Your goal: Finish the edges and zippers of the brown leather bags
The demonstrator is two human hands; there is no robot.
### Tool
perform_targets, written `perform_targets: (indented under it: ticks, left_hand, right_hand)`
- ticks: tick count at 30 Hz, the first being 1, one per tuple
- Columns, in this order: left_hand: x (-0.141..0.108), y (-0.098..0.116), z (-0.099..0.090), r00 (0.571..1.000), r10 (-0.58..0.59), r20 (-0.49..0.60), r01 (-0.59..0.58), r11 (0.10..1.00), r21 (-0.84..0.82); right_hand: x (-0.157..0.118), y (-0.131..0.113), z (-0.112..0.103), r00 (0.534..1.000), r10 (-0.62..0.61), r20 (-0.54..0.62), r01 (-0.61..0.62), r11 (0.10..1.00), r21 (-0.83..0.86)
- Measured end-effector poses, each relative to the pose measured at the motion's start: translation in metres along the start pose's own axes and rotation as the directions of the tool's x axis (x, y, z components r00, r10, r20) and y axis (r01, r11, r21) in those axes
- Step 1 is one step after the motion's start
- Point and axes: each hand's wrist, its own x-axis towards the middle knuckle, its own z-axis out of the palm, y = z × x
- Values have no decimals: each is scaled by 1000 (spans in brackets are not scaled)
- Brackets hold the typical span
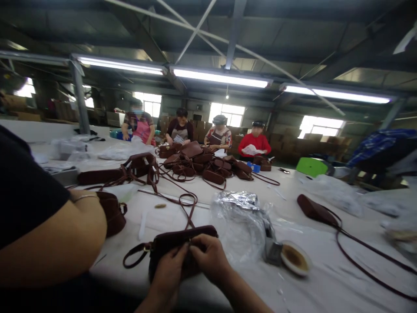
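Note:
A dark brown handbag (163, 240) sits at the near edge of the table, its small strap loop (133, 256) sticking out to the left. My left hand (170, 266) grips the bag's front, thumb near the top. Beside it, my right hand (210, 256) is closed with bent fingers at the bag's upper front, close to the left thumb. The fingertips cover whatever small part lies between them. From behind the bag, a long thin strap (189, 208) runs back toward the pile of brown bags (202, 161).
Clear plastic wrap (237, 226) lies right of my hands, next to a round dish with brown contents (295, 258). Another brown bag (312, 211) rests farther right. A nearby person's bare arm (74, 234) reaches in at left. Several people work across the table (283, 187).

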Motion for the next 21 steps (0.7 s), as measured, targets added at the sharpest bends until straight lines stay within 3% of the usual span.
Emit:
perform_targets:
  ticks: [4,9,14,21]
  left_hand:
    - [-9,7,4,1000,-6,26,5,1000,16]
    - [-9,6,-7,1000,-24,-16,26,995,94]
    - [-6,-1,-17,992,128,-15,-119,951,284]
    - [-4,3,-9,991,71,109,-101,949,300]
  right_hand:
    - [4,4,-1,997,71,-21,-70,995,73]
    - [8,8,0,994,105,-27,-101,988,120]
    - [8,9,-1,999,16,-29,-15,999,34]
    - [6,3,-6,987,-149,-51,140,978,-152]
